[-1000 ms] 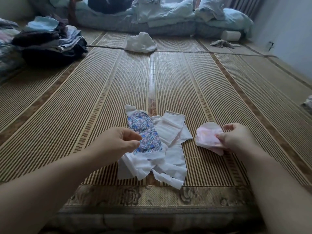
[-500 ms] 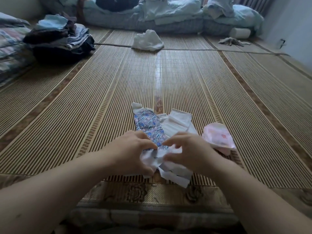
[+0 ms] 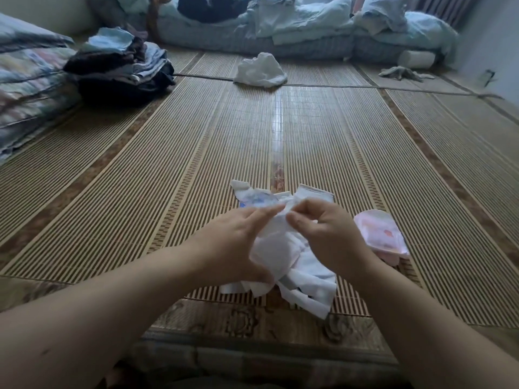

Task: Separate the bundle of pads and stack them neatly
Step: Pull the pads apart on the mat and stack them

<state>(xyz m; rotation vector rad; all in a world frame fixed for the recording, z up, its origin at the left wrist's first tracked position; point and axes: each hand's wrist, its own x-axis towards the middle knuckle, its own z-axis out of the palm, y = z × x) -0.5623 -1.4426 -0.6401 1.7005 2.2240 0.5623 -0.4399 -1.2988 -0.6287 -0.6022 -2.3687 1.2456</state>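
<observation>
A bundle of white cloth pads (image 3: 303,272) lies on the bamboo mat (image 3: 196,153) near its front edge. My left hand (image 3: 238,242) holds one white pad (image 3: 276,244) lifted from the bundle, fingers stretched along its upper edge. My right hand (image 3: 323,234) pinches the same pad's top corner between thumb and fingers. The blue patterned pad (image 3: 257,200) peeks out behind my fingers. A pink pad stack (image 3: 379,234) lies on the mat just right of my right hand.
A pile of folded clothes (image 3: 120,68) sits at the back left beside a quilt (image 3: 28,88). A crumpled white cloth (image 3: 259,70) and a grey rag (image 3: 401,73) lie farther back, before bedding (image 3: 280,26).
My right hand let go of the pink pad and came to the bundle. Both hands then lifted a white pad off it, covering most of the blue patterned pad.
</observation>
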